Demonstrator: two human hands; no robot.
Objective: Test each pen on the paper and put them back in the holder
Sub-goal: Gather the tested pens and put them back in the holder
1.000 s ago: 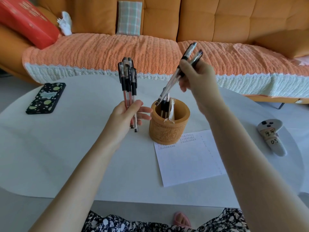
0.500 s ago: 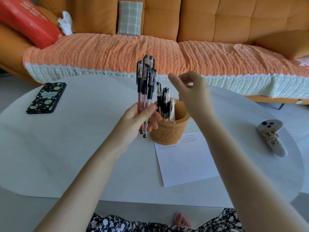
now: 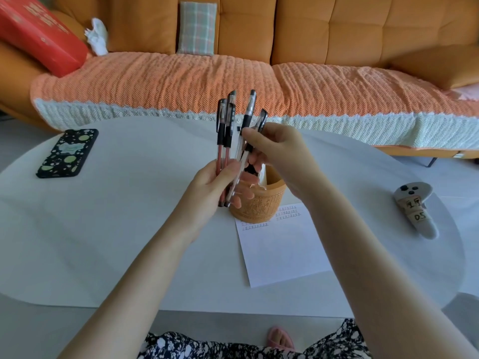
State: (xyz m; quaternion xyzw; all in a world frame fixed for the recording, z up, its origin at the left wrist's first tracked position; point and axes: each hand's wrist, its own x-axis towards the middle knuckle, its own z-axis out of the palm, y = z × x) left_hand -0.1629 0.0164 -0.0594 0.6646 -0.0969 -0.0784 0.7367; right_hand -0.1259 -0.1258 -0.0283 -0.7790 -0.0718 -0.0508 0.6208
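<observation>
**Fingers pinched on one pen, bundle upright beside the holder**

Fingers (image 3: 247, 137) of the right hand (image 3: 280, 156) are closed narrowly on a single pen (image 3: 248, 117), gripped near its black cap end where it leans out of the bundle of pens (image 3: 226, 141). That bundle is clasped low down by the left hand (image 3: 217, 185), fist closed round the barrels, caps up and tips down. The long axis of every pen is near vertical, with the pinched pen tilted slightly toward the right hand. Both hands are held just above and in front of the holder (image 3: 261, 206), which is partly hidden behind them; whether pens stand inside it cannot be told. The paper (image 3: 280, 252) lies flat on the table (image 3: 116, 229), just beside the holder on its near side and below the right forearm.

The step in hand is judged to be the drawing of one pen from the bundle. The pull is best made upward along the pen's own axis, after which the tip must be turned down toward the paper, which is nearer the right hand than the left. A sideways tug could loosen neighbouring pens from the left grip.
</observation>
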